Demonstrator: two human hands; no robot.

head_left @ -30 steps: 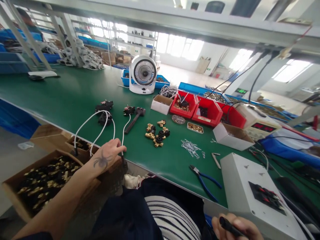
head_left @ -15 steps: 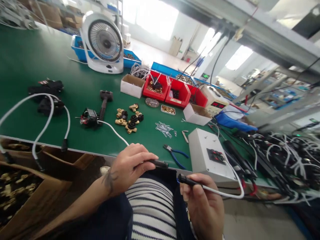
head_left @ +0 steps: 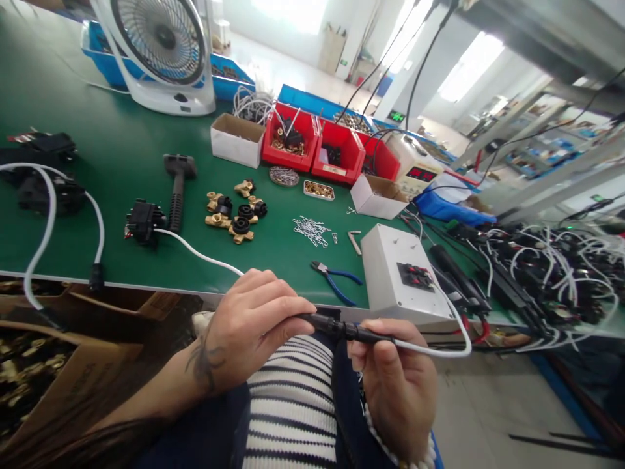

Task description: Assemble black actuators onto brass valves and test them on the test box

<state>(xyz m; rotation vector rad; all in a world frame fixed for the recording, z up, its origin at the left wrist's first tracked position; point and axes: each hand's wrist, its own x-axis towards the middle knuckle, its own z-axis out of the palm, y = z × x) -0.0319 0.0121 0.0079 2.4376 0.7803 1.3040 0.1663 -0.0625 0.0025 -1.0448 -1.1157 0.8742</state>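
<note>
My left hand (head_left: 249, 326) pinches a black plug (head_left: 319, 321) on the end of a white cable (head_left: 195, 251) that runs back to a black part (head_left: 142, 221) on the green bench (head_left: 122, 156). My right hand (head_left: 395, 384) grips a second black plug (head_left: 368, 335) whose white cable (head_left: 454, 326) loops up to the white test box (head_left: 398, 273). The two plugs meet end to end above my lap, in front of the bench edge.
Brass-and-black fittings (head_left: 234, 212), a black handled tool (head_left: 176, 189), wire clips (head_left: 310, 229) and blue pliers (head_left: 336, 283) lie on the mat. Red bins (head_left: 312, 146), small cardboard boxes, a white fan (head_left: 156, 52) and a meter (head_left: 415, 166) stand behind. Cartons of brass parts (head_left: 19, 371) sit left; tangled cables right.
My left hand took the cable end from the bench edge and brought it to my lap. My right hand rose to meet it, and the two plugs have come together. The view swung right.
</note>
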